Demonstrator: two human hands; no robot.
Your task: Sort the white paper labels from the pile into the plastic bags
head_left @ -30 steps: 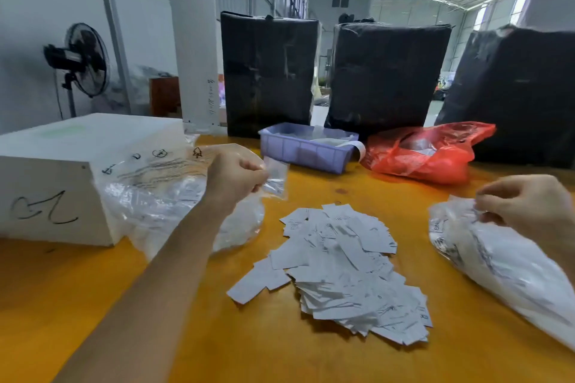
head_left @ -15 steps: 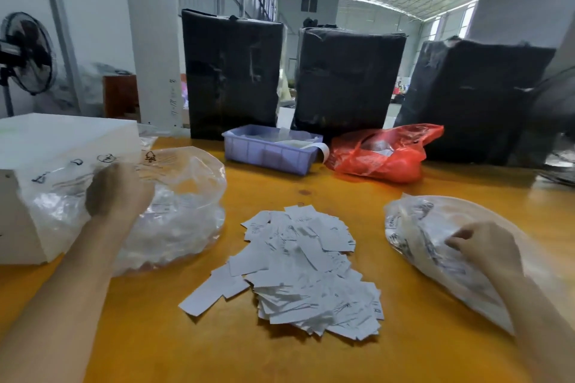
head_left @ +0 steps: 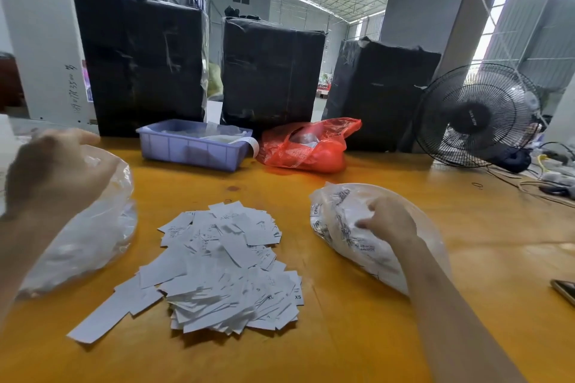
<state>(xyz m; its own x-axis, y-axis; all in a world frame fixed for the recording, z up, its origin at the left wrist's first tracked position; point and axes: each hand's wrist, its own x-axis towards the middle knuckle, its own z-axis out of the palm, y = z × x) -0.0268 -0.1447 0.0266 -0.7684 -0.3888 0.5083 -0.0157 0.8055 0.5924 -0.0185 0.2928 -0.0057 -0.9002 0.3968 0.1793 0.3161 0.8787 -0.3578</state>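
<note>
A loose pile of white paper labels [head_left: 224, 264] lies on the orange table [head_left: 357, 336] in front of me. A clear plastic bag [head_left: 90, 236] sits to its left. My left hand [head_left: 53, 174], blurred, is curled at the top of this bag and seems to grip the plastic. To the right of the pile lies a second clear bag [head_left: 345, 227] with printed text and white contents. On it my right hand [head_left: 389, 222] has its fingers curled into the plastic near the bag's upper side.
Behind the pile stand a purple plastic bin [head_left: 193, 149] and a red plastic bag [head_left: 308, 146], with three tall black-wrapped boxes [head_left: 270, 71] beyond them. A black fan [head_left: 479, 115] and cables occupy the far right. A phone [head_left: 564, 289] lies at the right edge.
The view has swung right, bringing the fan in. My left hand dropped from mid-air onto the left bag. My right hand slid down and closed on the right bag.
</note>
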